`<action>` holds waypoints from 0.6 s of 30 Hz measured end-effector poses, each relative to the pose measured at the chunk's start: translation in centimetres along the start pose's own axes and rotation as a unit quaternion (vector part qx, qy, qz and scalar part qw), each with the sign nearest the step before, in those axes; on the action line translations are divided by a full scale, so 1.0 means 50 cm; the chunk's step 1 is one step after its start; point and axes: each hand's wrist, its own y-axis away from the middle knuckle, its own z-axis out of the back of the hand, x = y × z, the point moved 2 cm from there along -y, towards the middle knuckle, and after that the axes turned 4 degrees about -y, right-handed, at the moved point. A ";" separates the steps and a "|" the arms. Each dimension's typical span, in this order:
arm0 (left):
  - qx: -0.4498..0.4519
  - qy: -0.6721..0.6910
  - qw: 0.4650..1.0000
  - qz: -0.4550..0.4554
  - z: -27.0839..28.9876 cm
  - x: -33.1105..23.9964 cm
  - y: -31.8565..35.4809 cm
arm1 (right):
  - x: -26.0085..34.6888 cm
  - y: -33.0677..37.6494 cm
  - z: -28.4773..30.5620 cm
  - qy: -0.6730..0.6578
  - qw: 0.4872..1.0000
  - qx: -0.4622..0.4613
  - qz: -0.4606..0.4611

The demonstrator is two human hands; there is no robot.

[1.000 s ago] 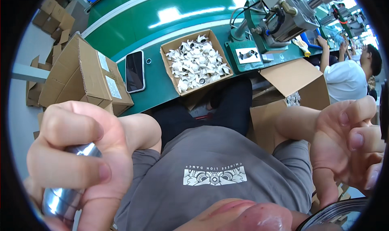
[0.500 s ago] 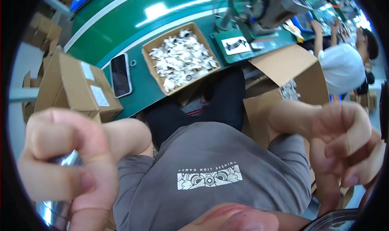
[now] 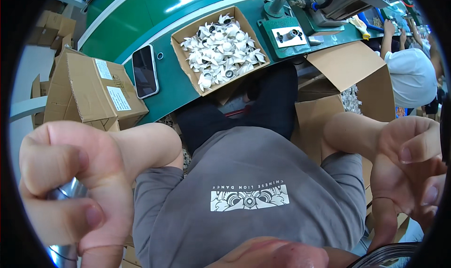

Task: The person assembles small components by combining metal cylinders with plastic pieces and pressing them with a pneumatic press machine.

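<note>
Left hand (image 3: pixel 70 188) clamped on a shiny metal cylinder (image 3: pixel 66 197), right hand (image 3: pixel 408 169) empty, fingers loosely curled apart, above a grey shirt (image 3: pixel 244 174).

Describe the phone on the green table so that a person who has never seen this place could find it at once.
Start at the long green workbench that crosses the top of the view. On it sits an open cardboard tray full of small white fan-shaped parts; the phone lies flat just left of that tray, near the bench's front edge. It is the only dark, glossy, flat rectangle there, with a small ring beside it.
</note>
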 end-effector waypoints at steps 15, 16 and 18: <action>0.283 0.314 0.714 0.558 -0.171 0.093 0.377 | -0.129 0.327 -0.166 -0.025 0.860 -0.089 -0.501; 0.305 0.325 0.662 0.603 -0.180 0.091 0.458 | -0.127 0.390 -0.186 -0.052 0.843 -0.070 -0.531; 0.332 0.335 0.609 0.638 -0.183 0.103 0.599 | -0.127 0.494 -0.218 -0.067 0.842 -0.010 -0.536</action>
